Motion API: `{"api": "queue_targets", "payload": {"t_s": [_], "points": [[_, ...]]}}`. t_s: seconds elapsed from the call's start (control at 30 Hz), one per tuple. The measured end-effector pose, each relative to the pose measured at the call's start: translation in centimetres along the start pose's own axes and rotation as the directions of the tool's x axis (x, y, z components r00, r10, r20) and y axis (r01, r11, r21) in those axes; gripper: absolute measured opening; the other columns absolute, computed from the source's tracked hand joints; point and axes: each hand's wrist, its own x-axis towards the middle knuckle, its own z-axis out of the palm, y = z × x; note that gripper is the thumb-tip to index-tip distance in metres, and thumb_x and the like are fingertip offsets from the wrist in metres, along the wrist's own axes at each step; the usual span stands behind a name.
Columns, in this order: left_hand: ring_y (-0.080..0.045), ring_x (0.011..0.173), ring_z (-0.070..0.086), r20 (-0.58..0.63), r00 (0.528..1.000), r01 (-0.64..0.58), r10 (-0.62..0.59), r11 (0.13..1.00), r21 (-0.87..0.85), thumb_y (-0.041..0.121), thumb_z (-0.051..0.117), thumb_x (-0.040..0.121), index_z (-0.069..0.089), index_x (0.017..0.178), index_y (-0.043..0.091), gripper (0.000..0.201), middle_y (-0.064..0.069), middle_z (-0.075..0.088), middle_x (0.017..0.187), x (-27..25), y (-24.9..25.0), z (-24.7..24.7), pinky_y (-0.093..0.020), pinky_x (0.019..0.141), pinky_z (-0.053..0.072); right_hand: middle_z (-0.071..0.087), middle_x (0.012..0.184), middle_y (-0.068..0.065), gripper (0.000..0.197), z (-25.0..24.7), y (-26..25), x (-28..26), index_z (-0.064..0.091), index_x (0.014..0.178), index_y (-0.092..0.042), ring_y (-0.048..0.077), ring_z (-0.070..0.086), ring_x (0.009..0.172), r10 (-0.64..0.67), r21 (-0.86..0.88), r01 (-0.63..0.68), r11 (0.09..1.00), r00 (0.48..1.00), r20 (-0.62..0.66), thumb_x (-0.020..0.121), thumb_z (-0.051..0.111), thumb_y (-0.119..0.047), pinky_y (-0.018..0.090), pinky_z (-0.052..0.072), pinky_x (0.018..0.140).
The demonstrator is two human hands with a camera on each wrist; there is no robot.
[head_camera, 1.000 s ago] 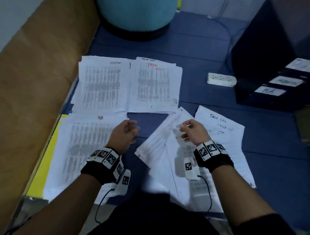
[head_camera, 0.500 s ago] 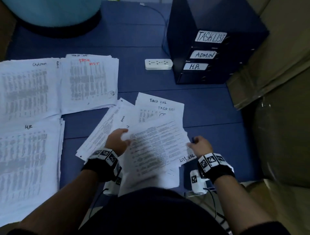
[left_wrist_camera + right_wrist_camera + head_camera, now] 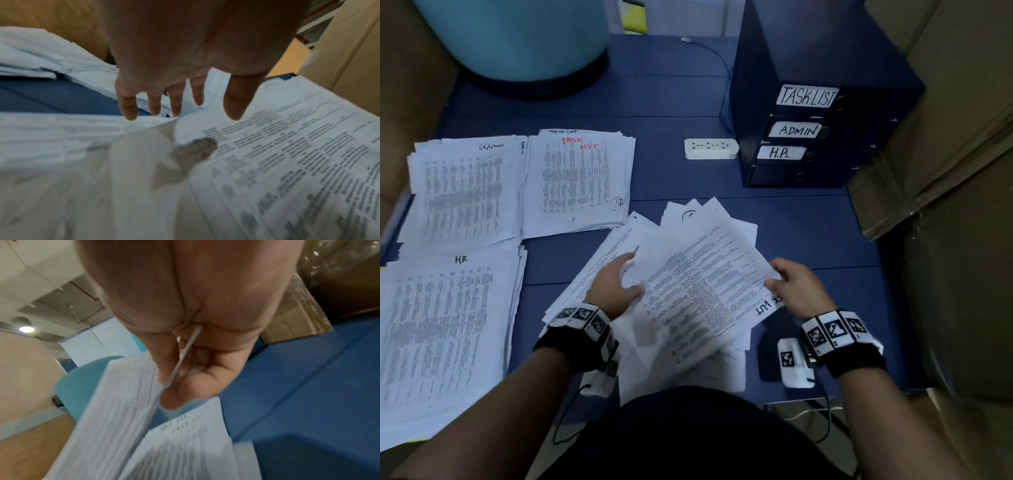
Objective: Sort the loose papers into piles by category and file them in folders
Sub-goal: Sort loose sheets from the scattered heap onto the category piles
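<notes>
Landmark: the loose fan of papers (image 3: 688, 274) in the middle of the blue surface (image 3: 808, 240), just ahead of the person's lap.

Nearest: right hand (image 3: 796, 291) at the fan's right edge. Thumb and curled fingers pinch the corner of the top sheet (image 3: 705, 284); the right wrist view shows the paper's edge clamped between thumb (image 3: 164, 366) and fingers. That corner carries handwriting, apparently "TASK LIST", seen upside down. The sheet looks lifted slightly off the fan.

Left hand (image 3: 616, 287) at the fan's left side, over the top sheet's left edge. Fingers (image 3: 129, 104) straight and spread, released, gripping nothing; thumb lies over the top sheet. Cannot tell whether the fingertips touch the paper.

Both wrists wear black bands with square printed markers.

Left of the fan, near side: thick pile marked "HR" (image 3: 448, 325). Beyond it, left and farther: pile with handwritten heading that seems to read "Admin" (image 3: 462, 192). Just right of that, directly beyond the fan's left half: pile headed "TASK LIST" in red (image 3: 580, 178). The three piles lie side by side, separate from the fan.

Beyond the fan to the right: white power strip (image 3: 710, 148), and just beside it a dark blue filing unit (image 3: 822, 113) with labels TASKLIST, ADMIN, H.R. from top down.

Farthest, beyond the piles to the left: large teal round object (image 3: 517, 37) on a dark base. Brown cardboard (image 3: 945, 137) flanks the right side.
</notes>
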Motion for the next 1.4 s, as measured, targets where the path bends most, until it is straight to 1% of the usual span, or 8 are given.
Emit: {"api": "queue_targets", "payload": {"t_s": [0.3,0.53,0.7,0.9,1.0,1.13,1.27,1.4], "points": [[-0.015,0.101,0.061,0.088,0.989,-0.102,0.115,0.984,-0.146,0.011,0.057,0.091,0.062,0.121,0.014,0.030,0.004,0.066,0.111,-1.5,0.8,-5.0,-0.023,0.081,0.043,0.064,0.077,-0.002,0.010,0.7,-6.2,-0.3,0.059,0.093,-0.014,0.004,0.058,0.056,-0.053,0.366,0.149,0.919,0.964,-0.260,0.090,0.064,-0.006,0.023,0.048,0.051],[-0.022,0.097,0.068,-0.080,0.997,-0.050,0.010,0.852,-0.522,0.013,0.061,0.086,0.068,0.104,0.026,0.023,0.001,0.073,0.103,-2.1,-1.4,-7.9,-0.051,0.093,0.051,0.053,0.075,-0.004,0.035,8.7,-7.4,-1.9,0.052,0.113,-0.015,0.010,0.053,0.064,0.052,0.394,-0.013,0.919,0.995,-0.090,0.086,0.072,-0.028,0.025,0.046,0.056],[-0.022,0.097,0.068,-0.115,0.993,-0.072,0.004,0.802,-0.593,0.004,0.068,0.084,0.066,0.101,0.020,0.023,-0.001,0.072,0.101,-2.0,-2.4,-8.4,-0.046,0.094,0.051,0.063,0.111,0.010,0.034,11.5,-8.9,-2.7,0.055,0.110,-0.009,0.028,0.058,0.101,0.027,0.207,0.002,0.978,0.990,-0.137,0.085,0.069,-0.027,0.040,0.048,0.090],[-0.021,0.105,0.065,-0.059,0.998,-0.035,-0.011,0.679,-0.733,0.006,0.051,0.096,0.065,0.101,0.024,0.023,-0.001,0.071,0.108,-2.0,-2.7,-8.8,-0.038,0.093,0.049,0.072,0.090,-0.001,0.012,11.0,-10.4,-3.5,0.065,0.101,-0.009,0.001,0.067,0.071,0.016,0.364,0.069,0.929,0.974,-0.226,0.091,0.062,-0.002,0.013,0.051,0.062],[-0.017,0.099,0.065,-0.060,0.998,-0.043,-0.002,0.671,-0.741,0.001,0.043,0.099,0.063,0.106,0.015,0.025,0.002,0.069,0.103,-2.1,-2.3,-9.1,-0.029,0.084,0.048,0.071,0.081,-0.001,0.005,10.7,-9.9,-3.0,0.069,0.089,-0.008,0.014,0.064,0.071,0.055,0.363,0.049,0.931,0.961,-0.271,0.090,0.064,-0.009,0.024,0.051,0.066],[-0.013,0.083,0.065,-0.109,0.994,-0.063,-0.024,0.683,-0.728,0.004,0.043,0.100,0.059,0.113,0.010,0.022,0.004,0.068,0.095,-1.8,-2.1,-9.5,-0.026,0.077,0.051,0.057,0.074,0.011,0.021,9.6,-8.7,-2.1,0.060,0.084,-0.001,0.020,0.047,0.067,0.144,0.316,0.005,0.949,0.883,-0.446,0.089,0.059,-0.021,0.035,0.044,0.064],[-0.030,0.106,0.065,-0.102,0.994,-0.046,-0.048,0.650,-0.758,0.007,0.043,0.098,0.064,0.111,0.020,0.027,-0.006,0.069,0.114,-1.3,-2.9,-10.1,-0.054,0.097,0.047,0.069,0.085,0.006,0.017,7.0,-6.8,-1.8,0.067,0.080,-0.026,0.028,0.065,0.082,0.277,0.463,0.027,0.886,0.770,-0.574,0.092,0.056,-0.019,0.043,0.055,0.076],[-0.030,0.109,0.064,-0.111,0.992,-0.043,-0.065,0.644,-0.763,0.007,0.042,0.099,0.061,0.117,0.016,0.028,-0.007,0.068,0.117,-1.3,-3.0,-10.3,-0.057,0.098,0.045,0.066,0.088,0.003,0.015,5.4,-5.8,-2.0,0.066,0.097,-0.017,0.023,0.061,0.078,0.324,0.557,0.082,0.827,0.739,-0.591,0.096,0.053,-0.009,0.036,0.049,0.074]]}}
